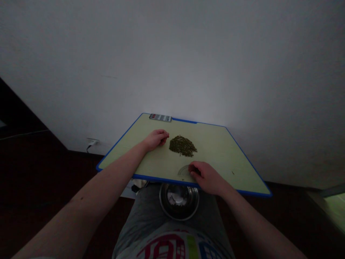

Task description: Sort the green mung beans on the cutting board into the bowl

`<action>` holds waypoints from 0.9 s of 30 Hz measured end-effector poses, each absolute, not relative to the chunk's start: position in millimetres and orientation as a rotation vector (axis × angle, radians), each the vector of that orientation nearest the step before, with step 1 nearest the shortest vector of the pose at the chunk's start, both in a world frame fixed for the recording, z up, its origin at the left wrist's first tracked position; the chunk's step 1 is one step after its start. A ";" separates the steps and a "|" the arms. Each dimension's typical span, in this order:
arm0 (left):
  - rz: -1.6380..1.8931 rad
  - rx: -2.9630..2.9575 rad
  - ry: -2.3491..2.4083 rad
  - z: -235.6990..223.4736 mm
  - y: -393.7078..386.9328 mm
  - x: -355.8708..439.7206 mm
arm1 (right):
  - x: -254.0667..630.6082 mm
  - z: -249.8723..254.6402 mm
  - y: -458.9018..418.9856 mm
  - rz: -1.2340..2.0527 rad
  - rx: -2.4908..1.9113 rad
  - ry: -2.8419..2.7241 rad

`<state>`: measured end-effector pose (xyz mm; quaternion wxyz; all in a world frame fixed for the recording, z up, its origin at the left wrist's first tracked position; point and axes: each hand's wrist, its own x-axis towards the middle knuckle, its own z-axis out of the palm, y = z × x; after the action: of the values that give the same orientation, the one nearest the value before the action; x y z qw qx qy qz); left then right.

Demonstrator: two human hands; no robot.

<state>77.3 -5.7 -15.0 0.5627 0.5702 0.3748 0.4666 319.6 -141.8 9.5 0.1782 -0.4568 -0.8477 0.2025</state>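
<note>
A small heap of dried green-brown herb flakes point(183, 146) lies in the middle of a pale green cutting board with a blue edge point(215, 151). My left hand point(155, 140) rests on the board just left of the heap, fingers curled loosely and not touching it. My right hand point(205, 176) sits at the board's near edge with fingers bent down. A dark gap lies under those fingers, and I cannot tell whether they hold anything. Beside them is a faint curved outline of a clear round object point(184, 171).
A smartphone point(160, 117) lies at the board's far edge. A steel mixing bowl point(179, 201) sits on my grey-clad lap below the near edge. Behind the board stands a white wall with a power outlet and cable point(92, 142). Dark flooring surrounds it.
</note>
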 end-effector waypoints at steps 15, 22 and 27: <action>1.105 1.343 0.878 -18.0 -3.1 76.7 | 333.2 7.0 -159.9 0.686 -1.338 -2.317; 1.095 1.338 0.891 -16.9 -5.1 77.0 | 338.0 5.2 -149.7 0.563 -1.434 -2.252; 1.098 1.345 0.892 -16.9 -5.5 76.8 | 330.4 -0.4 -121.4 0.332 -1.528 -2.211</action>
<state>76.8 -5.5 -16.9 0.5603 0.5707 0.3784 0.4659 330.4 -121.4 -0.4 0.2152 -0.5511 -0.7973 0.1199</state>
